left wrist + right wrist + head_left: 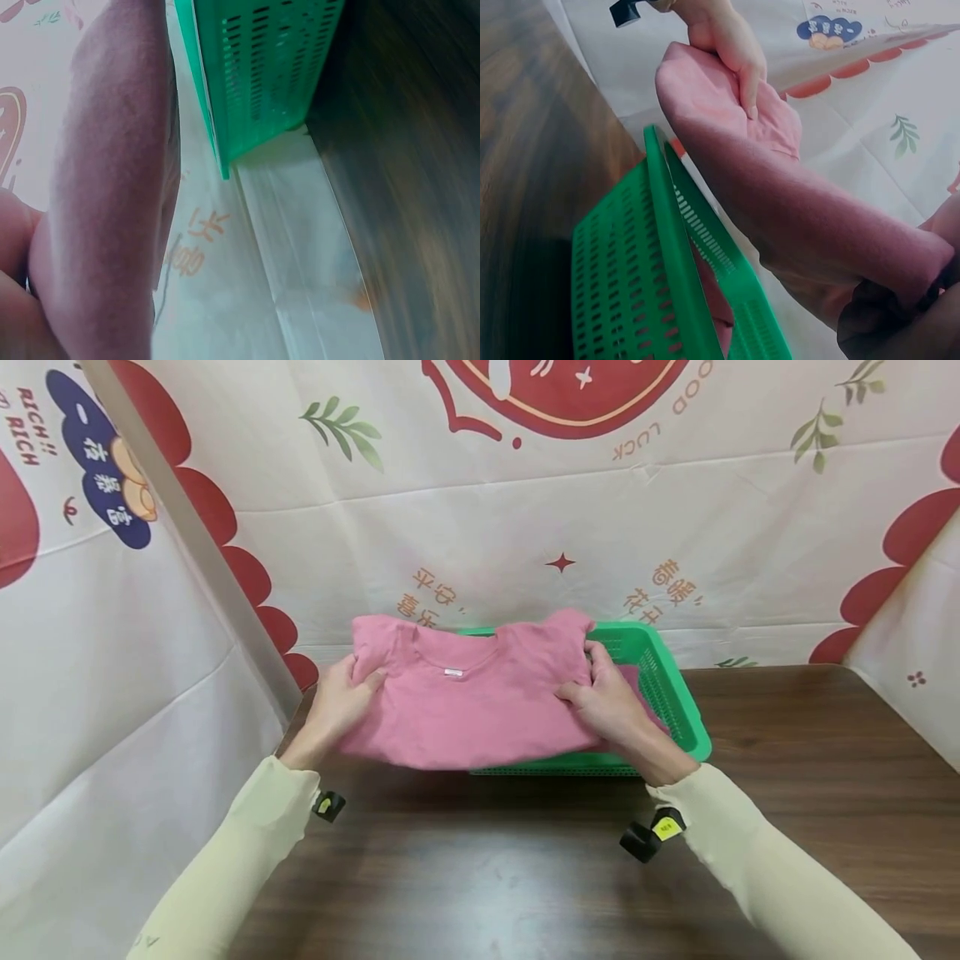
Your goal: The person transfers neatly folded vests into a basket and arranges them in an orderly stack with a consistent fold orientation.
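Observation:
A folded pink T-shirt point(465, 710) with a small white neck label hangs in the air between both hands, its collar toward the back. My left hand point(341, 702) grips its left side, thumb on top of the cloth. At the opposite side my right hand point(603, 697) pinches the shirt with the thumb over the front. Behind and partly under the shirt stands a green plastic basket point(675, 702), its left part hidden by the cloth. The right wrist view shows the shirt's thick folded edge point(795, 202) above the basket rim point(667, 240).
Inside the basket lies a darker pink cloth point(633, 681). The basket stands on a dark brown wooden table point(787, 777), near its back edge. White printed fabric point(510, 543) hangs behind the table and along both sides.

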`<state>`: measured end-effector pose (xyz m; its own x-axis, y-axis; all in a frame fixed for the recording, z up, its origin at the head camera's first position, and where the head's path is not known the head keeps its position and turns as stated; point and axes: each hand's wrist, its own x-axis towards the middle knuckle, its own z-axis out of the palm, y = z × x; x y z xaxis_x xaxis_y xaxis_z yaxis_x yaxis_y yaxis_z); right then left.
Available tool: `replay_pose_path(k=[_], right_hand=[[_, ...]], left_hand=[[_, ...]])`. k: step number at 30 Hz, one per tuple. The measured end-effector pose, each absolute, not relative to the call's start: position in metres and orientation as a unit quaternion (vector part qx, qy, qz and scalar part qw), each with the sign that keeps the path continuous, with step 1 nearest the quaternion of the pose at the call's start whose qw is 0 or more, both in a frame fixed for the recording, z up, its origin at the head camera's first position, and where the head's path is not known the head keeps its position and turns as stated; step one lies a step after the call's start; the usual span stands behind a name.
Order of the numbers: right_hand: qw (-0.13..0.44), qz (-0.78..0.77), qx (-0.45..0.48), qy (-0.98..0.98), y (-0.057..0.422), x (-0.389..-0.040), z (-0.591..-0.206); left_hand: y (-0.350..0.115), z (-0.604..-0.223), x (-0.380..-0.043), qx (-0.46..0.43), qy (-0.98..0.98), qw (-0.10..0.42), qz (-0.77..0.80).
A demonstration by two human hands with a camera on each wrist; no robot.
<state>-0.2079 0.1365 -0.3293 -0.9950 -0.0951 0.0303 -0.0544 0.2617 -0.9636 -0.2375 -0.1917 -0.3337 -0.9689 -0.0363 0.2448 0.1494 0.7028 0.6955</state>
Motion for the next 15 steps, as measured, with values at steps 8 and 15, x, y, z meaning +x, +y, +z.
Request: replay_pose_path(k=[8,15], right_hand=[[0.001,-0.587,-0.041,0.809,0.154,-0.209,-0.328],[-0.014,-0.575,-0.039,0.817,0.170,-0.211,-0.329]], left_hand=[[-0.176,-0.336,-0.248,-0.047,-0.911,0.113,-0.393],[-0.160,-0.337,-0.254,-0.055,-0.906,0.096,-0.409]])
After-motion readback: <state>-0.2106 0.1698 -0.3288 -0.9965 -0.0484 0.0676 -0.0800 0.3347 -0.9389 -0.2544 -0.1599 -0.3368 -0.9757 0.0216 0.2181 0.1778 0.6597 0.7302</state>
